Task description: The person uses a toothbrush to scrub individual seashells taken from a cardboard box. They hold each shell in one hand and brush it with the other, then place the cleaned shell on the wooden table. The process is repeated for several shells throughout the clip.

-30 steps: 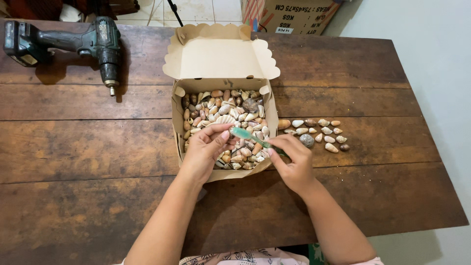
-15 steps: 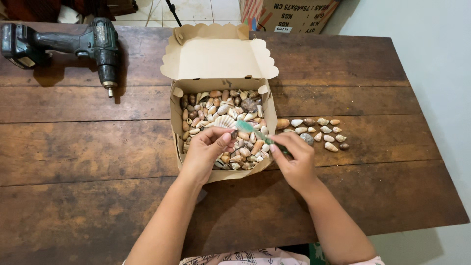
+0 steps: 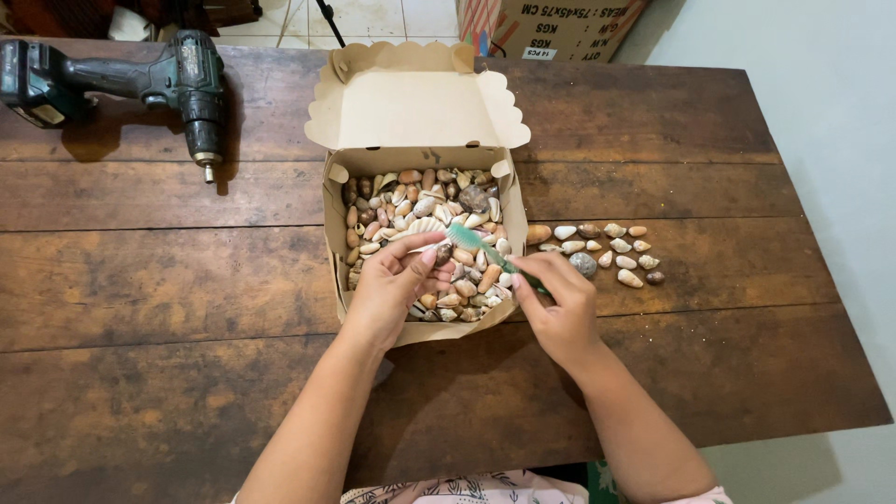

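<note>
Over the near half of the open brown cardboard box (image 3: 336, 201) of mixed seashells, mid-table, the left hand (image 3: 397, 289) pinches a small dark shell (image 3: 442, 253) between thumb and fingertips. The right hand (image 3: 555, 308) is closed around a green toothbrush (image 3: 481, 245), bristles on that shell. I'd judge short, light strokes best, with the shell held firmly over the box; cleaned-looking shells (image 3: 597, 250) lie in rows toward the dark wooden table's (image 3: 187, 392) right edge.

Box of shells mid-table, drill far left.
The box (image 3: 420, 247) holds shells (image 3: 411, 201); more shells (image 3: 597, 247) lie on the table (image 3: 140, 373) right of it; drill (image 3: 140, 79) sits behind-left.
</note>
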